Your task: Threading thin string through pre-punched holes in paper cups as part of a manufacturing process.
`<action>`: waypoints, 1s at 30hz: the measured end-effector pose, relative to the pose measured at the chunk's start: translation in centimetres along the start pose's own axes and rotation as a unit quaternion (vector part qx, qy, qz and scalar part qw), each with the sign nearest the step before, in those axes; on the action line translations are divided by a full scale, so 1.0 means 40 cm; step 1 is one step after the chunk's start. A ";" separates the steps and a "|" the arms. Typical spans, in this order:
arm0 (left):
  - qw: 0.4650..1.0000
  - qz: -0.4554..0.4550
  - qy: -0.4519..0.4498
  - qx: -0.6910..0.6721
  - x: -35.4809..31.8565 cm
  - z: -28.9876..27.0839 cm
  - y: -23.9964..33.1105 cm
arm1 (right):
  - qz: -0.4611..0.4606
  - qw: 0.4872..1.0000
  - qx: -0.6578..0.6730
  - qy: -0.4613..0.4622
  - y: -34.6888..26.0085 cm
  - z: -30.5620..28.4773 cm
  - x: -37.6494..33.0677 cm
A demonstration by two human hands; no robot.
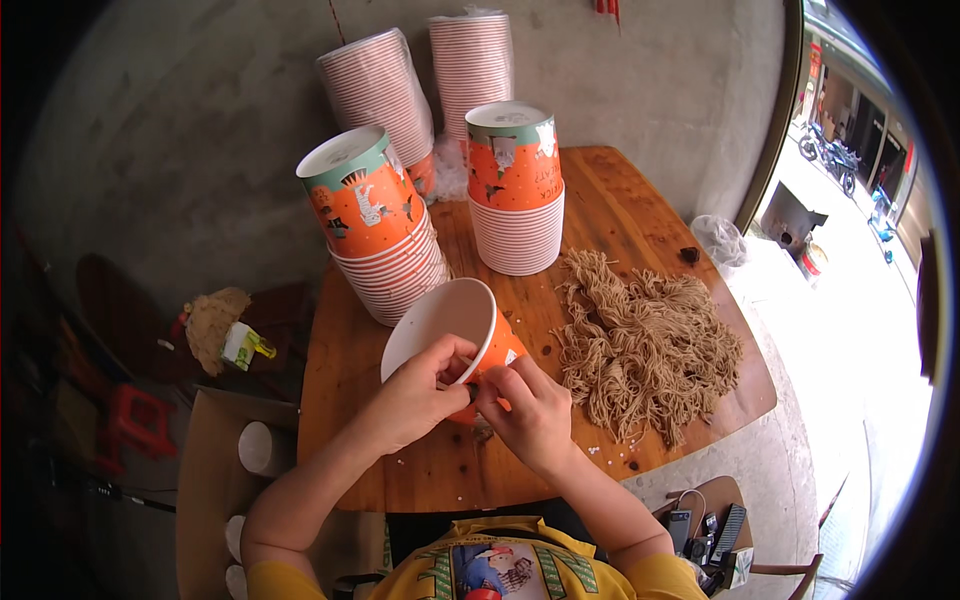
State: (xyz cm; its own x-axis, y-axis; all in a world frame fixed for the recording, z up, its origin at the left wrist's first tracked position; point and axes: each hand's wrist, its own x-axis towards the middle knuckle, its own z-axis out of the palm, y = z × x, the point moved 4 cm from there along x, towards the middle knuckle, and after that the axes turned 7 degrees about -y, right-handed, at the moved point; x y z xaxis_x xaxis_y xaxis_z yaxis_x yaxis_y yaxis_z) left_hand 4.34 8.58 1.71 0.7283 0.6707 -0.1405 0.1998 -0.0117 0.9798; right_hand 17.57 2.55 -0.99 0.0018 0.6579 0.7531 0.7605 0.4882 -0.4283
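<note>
An orange paper bucket (440, 318) with a white inside tilts on the wooden table in front of me, its mouth facing up and toward me. My left hand (425, 395) grips the near rim, its fingers curled over the edge. Close beside it, my right hand (528, 412) is closed in a pinch at the bucket's outer side, just under the rim. A small dark thing shows between the two hands; its kind is too small to tell. What the right fingertips hold is hidden. To the right lies a loose heap of tan cords (650, 350).
Two upside-down stacks of orange buckets, one left (385, 230) and one right (516, 190), stand behind. Wrapped bucket stacks (470, 70) lean by the wall. A cardboard box (215, 470) with white buckets sits below left. A small stand (715, 500) holds phones and gadgets lower right.
</note>
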 end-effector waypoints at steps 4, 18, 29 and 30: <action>1.000 0.012 -0.019 -0.018 -0.001 0.008 0.005 | -0.011 1.000 -0.004 0.006 0.009 -0.001 -0.007; 0.987 0.038 -0.023 0.154 0.074 0.040 -0.089 | 0.108 0.988 0.104 -0.043 0.061 -0.018 -0.072; 0.989 0.028 -0.015 0.142 0.081 0.047 -0.097 | 0.243 0.932 0.260 -0.059 0.103 -0.004 -0.118; 0.989 0.027 -0.016 0.142 0.081 0.049 -0.093 | 0.245 0.932 0.260 -0.058 0.105 -0.003 -0.119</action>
State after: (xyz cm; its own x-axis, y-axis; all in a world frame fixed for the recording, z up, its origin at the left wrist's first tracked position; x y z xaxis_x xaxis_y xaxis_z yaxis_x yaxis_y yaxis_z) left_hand 7.24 9.34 -2.68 0.7626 0.6395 -0.0978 0.3326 -0.2579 0.9071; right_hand 20.83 1.38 -6.32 0.1718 0.9179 0.3577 0.2688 0.3057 -0.9134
